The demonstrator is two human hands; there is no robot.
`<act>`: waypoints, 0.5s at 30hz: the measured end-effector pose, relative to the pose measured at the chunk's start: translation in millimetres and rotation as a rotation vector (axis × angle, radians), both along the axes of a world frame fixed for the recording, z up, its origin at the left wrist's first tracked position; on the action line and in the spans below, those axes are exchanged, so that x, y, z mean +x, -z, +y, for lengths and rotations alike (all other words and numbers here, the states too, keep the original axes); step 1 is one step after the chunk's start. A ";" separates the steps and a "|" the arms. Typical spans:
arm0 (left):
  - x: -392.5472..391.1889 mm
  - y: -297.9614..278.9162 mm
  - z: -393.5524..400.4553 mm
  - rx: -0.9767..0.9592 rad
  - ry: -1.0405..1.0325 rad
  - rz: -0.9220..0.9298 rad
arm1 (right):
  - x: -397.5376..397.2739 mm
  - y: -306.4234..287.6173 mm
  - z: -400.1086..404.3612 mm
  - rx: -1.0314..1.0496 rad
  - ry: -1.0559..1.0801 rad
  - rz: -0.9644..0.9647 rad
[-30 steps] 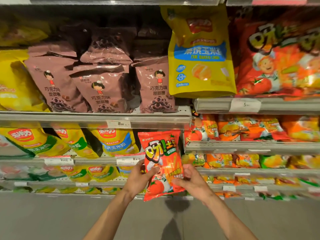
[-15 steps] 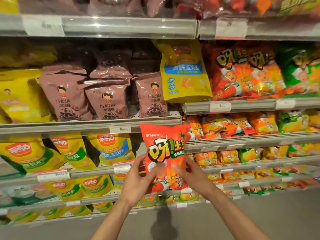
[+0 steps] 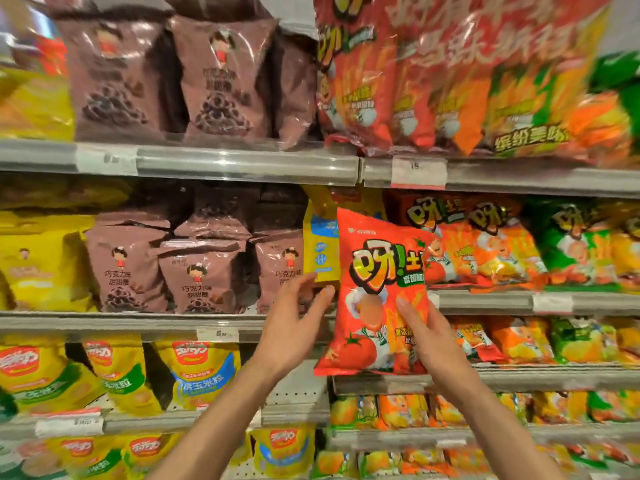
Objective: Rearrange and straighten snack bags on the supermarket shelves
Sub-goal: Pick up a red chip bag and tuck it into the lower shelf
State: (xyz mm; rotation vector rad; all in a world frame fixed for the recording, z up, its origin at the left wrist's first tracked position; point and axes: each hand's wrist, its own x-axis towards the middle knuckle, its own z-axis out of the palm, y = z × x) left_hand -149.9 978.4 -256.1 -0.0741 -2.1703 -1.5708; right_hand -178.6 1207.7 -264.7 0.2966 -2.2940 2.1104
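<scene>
A red tomato-flavour snack bag [image 3: 377,271] stands upright in front of the shelves, held from its lower right side by my right hand [image 3: 420,337]. My left hand [image 3: 294,320] is open just left of the bag, fingers spread, apart from it. Behind the bag stands a yellow-and-blue corn snack bag [image 3: 320,244], partly hidden. Matching red bags [image 3: 460,251] sit on the shelf to the right.
Brown chocolate-ring bags [image 3: 201,268] fill the left of the middle shelf [image 3: 138,323] and the upper shelf. Yellow corn bags [image 3: 194,372] sit below. Orange and green bags [image 3: 568,247] line the right-hand shelves. Large red bags [image 3: 450,74] hang over the upper shelf edge.
The red bag has been lifted up and to the right, from the lower shelf level to the middle shelf. My left hand has let go of it; the camera tilted upward.
</scene>
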 end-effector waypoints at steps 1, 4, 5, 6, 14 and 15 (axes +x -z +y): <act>-11.5 -4.5 -1.1 -0.008 -0.054 0.013 | -6.5 -5.9 8.6 0.004 0.006 0.001; -48.6 -17.7 -6.4 -0.089 -0.180 0.003 | -26.7 -21.8 30.9 0.029 0.012 0.002; -59.1 -22.8 -7.2 -0.131 -0.227 -0.010 | -33.6 -26.9 37.1 0.040 0.013 0.002; -68.9 -26.9 -7.5 -0.170 -0.270 -0.022 | -40.5 -31.9 42.3 0.044 0.013 0.007; -118.6 -43.4 1.0 -0.031 -0.231 -0.114 | -83.8 -59.0 57.8 0.067 0.071 0.067; -122.3 -44.0 0.6 -0.009 -0.235 -0.111 | -87.9 -59.8 58.4 0.075 0.073 0.056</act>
